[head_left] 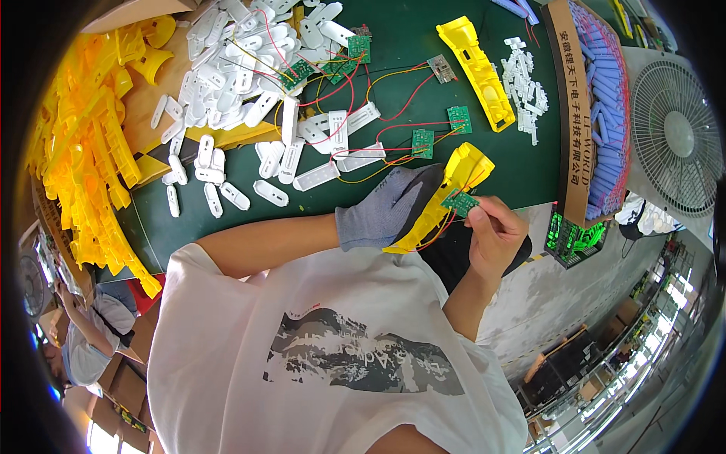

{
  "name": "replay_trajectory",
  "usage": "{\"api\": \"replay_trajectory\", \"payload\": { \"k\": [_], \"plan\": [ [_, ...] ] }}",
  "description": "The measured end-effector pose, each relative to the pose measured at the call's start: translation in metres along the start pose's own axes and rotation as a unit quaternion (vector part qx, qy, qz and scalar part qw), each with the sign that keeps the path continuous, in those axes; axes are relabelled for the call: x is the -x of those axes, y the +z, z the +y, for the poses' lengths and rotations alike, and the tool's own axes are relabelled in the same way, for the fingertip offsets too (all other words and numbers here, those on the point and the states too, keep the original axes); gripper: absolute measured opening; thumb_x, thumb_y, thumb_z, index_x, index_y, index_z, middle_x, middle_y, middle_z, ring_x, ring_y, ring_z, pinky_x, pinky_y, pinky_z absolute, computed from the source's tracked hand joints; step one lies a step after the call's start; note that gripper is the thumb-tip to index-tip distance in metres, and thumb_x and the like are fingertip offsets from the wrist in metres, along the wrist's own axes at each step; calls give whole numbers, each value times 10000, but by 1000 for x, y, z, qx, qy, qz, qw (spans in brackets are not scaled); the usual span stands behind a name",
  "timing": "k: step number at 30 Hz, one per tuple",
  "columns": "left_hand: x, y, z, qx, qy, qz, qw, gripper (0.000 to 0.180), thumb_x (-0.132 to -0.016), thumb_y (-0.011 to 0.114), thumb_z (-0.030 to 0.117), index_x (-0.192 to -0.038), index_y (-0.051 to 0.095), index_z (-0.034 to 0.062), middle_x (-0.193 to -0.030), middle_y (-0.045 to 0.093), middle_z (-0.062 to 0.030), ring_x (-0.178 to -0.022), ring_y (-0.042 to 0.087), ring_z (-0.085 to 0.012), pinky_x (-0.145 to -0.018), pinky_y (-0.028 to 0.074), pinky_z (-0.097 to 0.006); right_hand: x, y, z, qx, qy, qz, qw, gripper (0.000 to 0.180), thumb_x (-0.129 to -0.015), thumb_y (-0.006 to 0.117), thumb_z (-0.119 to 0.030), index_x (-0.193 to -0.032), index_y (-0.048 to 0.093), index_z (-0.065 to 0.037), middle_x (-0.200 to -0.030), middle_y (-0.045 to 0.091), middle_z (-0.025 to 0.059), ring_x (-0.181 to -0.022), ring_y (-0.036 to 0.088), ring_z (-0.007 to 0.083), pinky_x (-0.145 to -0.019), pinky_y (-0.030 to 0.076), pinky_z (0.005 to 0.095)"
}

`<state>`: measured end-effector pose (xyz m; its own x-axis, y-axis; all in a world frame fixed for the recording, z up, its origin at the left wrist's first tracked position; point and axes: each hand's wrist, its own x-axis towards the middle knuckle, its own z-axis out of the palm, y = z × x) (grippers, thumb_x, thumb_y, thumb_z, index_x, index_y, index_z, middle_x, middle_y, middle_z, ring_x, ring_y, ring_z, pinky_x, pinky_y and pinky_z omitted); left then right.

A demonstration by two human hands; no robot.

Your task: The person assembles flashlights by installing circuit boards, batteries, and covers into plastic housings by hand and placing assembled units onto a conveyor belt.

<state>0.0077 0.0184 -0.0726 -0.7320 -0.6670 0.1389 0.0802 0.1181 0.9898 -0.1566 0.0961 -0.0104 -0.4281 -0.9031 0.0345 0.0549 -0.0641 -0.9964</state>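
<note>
My left hand (pixel 391 206), in a grey glove with a dark palm, is closed around a yellow plastic housing half (pixel 467 163) near the table's front edge. My bare right hand (pixel 495 233) pinches a small green circuit board (pixel 459 202) between thumb and fingers, held against the open side of that housing. Red and yellow wires run from the board along the housing. A second yellow housing half (pixel 478 74) lies on the table beyond my hands. Two more green boards (pixel 423 144) rest to its left, wired toward white oblong parts (pixel 316 176).
White plastic covers (pixel 227 83) are heaped at the far left, beside stacked yellow housings (pixel 98 151). Small white clips (pixel 525 83) lie at the right. A cardboard box of blue cylindrical cells (pixel 605 113), a fan (pixel 675 129) and a crate (pixel 571 238) line the right side. Another person (pixel 94 340) is at left.
</note>
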Motion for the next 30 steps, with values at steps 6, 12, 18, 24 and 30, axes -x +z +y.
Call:
{"api": "replay_trajectory", "payload": {
  "k": [6,12,18,24,30],
  "plan": [
    [3,2,-6,33,-20,-8,999,445,-902,559,138,-1287,450,-58,-1144,555,-204,-988,557,-325,-849,458,-390,4,6,4,25,-10,40,999,196,-782,684,106,-976,685,75,-748,611,66,-618,541,63,-540,395,159],
    [-18,-15,29,336,-228,-49,913,362,-978,497,247,-1241,504,-3,-980,614,-87,-826,582,-117,-704,490,-275,3,7,2,50,-31,50,997,202,-778,691,106,-978,687,74,-736,596,41,-590,471,35,-509,318,156],
    [-19,-12,35,302,-167,-10,938,359,-981,515,224,-1239,495,-24,-865,598,-49,-749,510,-76,-642,450,-253,4,16,3,82,-37,93,992,189,-778,705,91,-965,694,67,-745,614,40,-586,463,21,-503,310,150],
    [-17,-8,34,266,-196,-16,944,365,-965,536,197,-1237,465,-35,-871,591,-86,-752,512,-102,-650,454,-288,3,23,3,107,-29,106,988,185,-787,707,80,-969,700,54,-765,641,49,-595,473,16,-513,317,145],
    [-12,-7,31,291,-212,35,932,294,-974,505,193,-1170,480,-25,-837,568,-84,-708,543,-138,-627,455,-288,1,51,-1,77,28,163,983,95,-834,699,12,-917,661,40,-762,630,24,-610,469,4,-533,332,150]
  ]
}}
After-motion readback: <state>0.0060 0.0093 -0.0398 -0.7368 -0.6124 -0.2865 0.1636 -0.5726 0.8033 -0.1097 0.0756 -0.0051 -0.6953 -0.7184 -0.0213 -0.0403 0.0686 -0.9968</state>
